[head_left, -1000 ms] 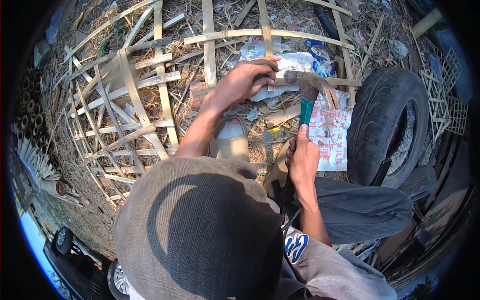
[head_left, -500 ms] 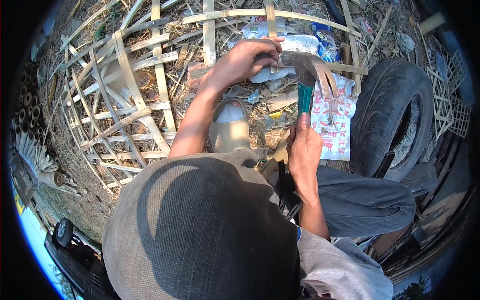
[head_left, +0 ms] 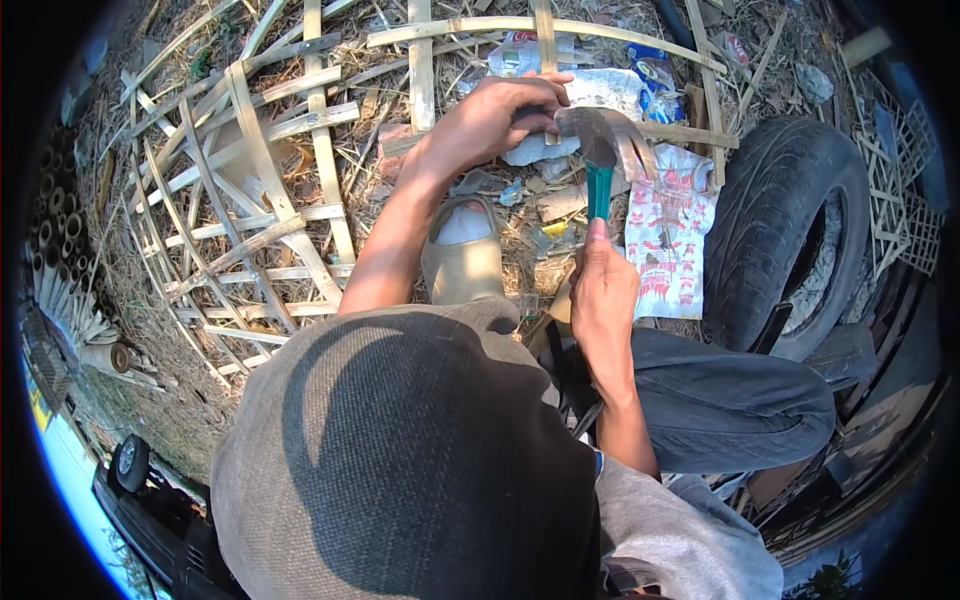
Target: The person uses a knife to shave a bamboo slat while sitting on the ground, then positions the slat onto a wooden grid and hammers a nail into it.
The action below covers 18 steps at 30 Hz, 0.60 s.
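My left hand [head_left: 515, 115] is closed over a crossing of bamboo slats, its fingers curled across the upright slat [head_left: 544, 45]. Whether a nail sits between the fingertips is too small to tell. A claw hammer [head_left: 599, 185] with a green handle is in my right hand [head_left: 605, 285], the thumb lying along the grip. The hammer's head is beside my left fingertips, its claw pointing right. Behind it the horizontal slat [head_left: 685, 134] runs to the right. A pale stone [head_left: 610, 90] lies under the slats.
A bamboo lattice [head_left: 265, 190] spreads across the left. An old tyre [head_left: 785, 220] stands at the right beside a printed sheet [head_left: 665, 255]. My sandalled foot [head_left: 465, 245] is between my arms. Straw, scraps and a blue wrapper [head_left: 655, 80] litter the ground.
The hammer has moved left and slightly down, bringing its head close to my left fingertips. My right hand has shifted slightly left with it. My left hand stays almost in place.
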Each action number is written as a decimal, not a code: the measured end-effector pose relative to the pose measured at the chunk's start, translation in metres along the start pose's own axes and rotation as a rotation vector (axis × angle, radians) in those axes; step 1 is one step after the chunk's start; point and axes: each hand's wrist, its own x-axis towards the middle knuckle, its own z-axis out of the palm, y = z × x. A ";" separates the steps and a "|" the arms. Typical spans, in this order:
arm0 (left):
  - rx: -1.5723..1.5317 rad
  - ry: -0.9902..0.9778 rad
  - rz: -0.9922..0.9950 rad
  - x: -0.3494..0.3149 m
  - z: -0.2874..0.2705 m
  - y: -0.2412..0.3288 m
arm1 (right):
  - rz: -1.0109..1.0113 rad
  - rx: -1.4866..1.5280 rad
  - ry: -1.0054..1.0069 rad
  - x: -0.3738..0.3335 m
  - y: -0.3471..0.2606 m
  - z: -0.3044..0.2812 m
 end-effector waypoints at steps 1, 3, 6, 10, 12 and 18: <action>0.040 -0.001 0.025 -0.002 0.000 -0.003 | 0.001 0.004 -0.001 -0.002 -0.003 -0.001; 0.071 0.004 0.052 0.002 -0.002 -0.001 | 0.013 0.052 0.028 -0.006 -0.010 -0.006; 0.007 -0.059 -0.030 0.006 -0.007 0.002 | 0.066 0.163 0.034 -0.006 -0.014 -0.008; 0.016 -0.001 0.020 0.001 0.001 -0.004 | 0.043 0.072 0.037 -0.004 0.001 0.004; 0.013 -0.018 0.015 0.000 -0.001 -0.006 | 0.082 0.068 -0.022 -0.004 -0.003 -0.001; 0.046 -0.008 -0.002 0.000 0.001 -0.005 | 0.166 0.240 0.042 -0.005 -0.001 -0.003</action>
